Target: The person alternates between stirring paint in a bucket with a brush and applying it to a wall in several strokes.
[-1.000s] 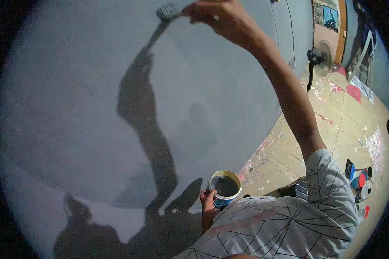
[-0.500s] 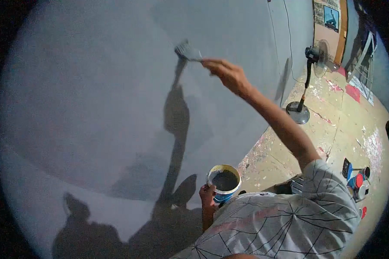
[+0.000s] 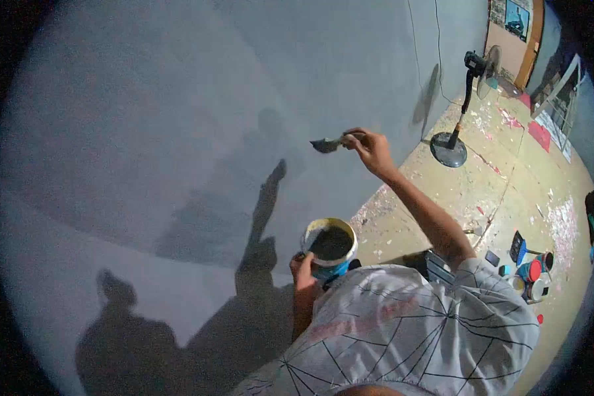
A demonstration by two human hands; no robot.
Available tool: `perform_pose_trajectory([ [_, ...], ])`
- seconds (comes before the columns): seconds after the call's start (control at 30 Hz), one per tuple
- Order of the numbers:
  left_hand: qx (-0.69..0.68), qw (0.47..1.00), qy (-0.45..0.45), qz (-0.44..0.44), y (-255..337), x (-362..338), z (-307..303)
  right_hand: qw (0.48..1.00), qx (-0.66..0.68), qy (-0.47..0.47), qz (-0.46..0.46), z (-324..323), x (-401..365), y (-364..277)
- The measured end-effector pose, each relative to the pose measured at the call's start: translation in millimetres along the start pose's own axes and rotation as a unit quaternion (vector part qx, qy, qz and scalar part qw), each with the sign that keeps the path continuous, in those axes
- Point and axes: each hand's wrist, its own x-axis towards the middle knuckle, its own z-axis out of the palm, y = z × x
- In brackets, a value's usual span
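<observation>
My right hand (image 3: 369, 150) is closed round the handle of a paintbrush (image 3: 326, 144), its dark bristles pointing left. The brush appears to be off the wall, above and to the right of its shadow. My left hand (image 3: 302, 265) grips the rim of a paint bucket (image 3: 350, 259) on its left side. Dark grey paint (image 3: 332, 244) lies inside, and yellowish smears mark the inner wall. The bucket is close against my body. In front of me the grey-painted wall (image 3: 145, 145) shows darker and lighter patches.
A standing fan (image 3: 450, 148) is at the upper right near the wall. Paint flecks and pink scraps cover the tiled floor (image 3: 435, 204). Several paint cans (image 3: 530, 270) stand at the right by a blue-handled tool (image 3: 519, 247). A dark box (image 3: 429, 265) sits behind my arm.
My right hand has drawn the paintbrush away from the wall, down and right toward the bucket. The brush has turned side-on. My left hand still holds the bucket; the view has shifted slightly.
</observation>
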Motion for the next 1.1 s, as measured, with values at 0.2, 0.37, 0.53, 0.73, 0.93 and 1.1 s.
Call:
perform_pose_trajectory([
  [0.2, -0.073, 0.995, 0.013, -0.073, 26.6, -27.1, 30.3, 0.940, 0.157, 0.134, 0.272, -28.5, -117.3, 15.6],
  [0.37, -0.014, 0.999, -0.022, -0.040, 53.2, -47.4, 69.9, 0.960, 0.048, 0.058, 0.270, -36.3, -190.1, -11.0],
  [0.53, 0.101, 0.988, -0.118, -0.013, 65.9, -47.9, 99.3, 0.957, -0.155, -0.083, 0.230, -47.1, -210.3, -36.7],
  [0.73, 0.122, 0.972, -0.201, -0.026, 78.1, -65.0, 133.4, 0.974, -0.158, -0.086, 0.134, -44.4, -222.8, -25.7],
  [0.93, 0.117, 0.965, -0.236, -0.020, 75.8, -79.2, 143.7, 0.955, -0.203, -0.192, 0.098, -44.3, -236.5, -14.8],
  [1.1, 0.107, 0.970, -0.215, -0.043, 74.5, -85.0, 137.9, 0.940, -0.153, -0.281, 0.119, -51.9, -244.3, -13.0],
])
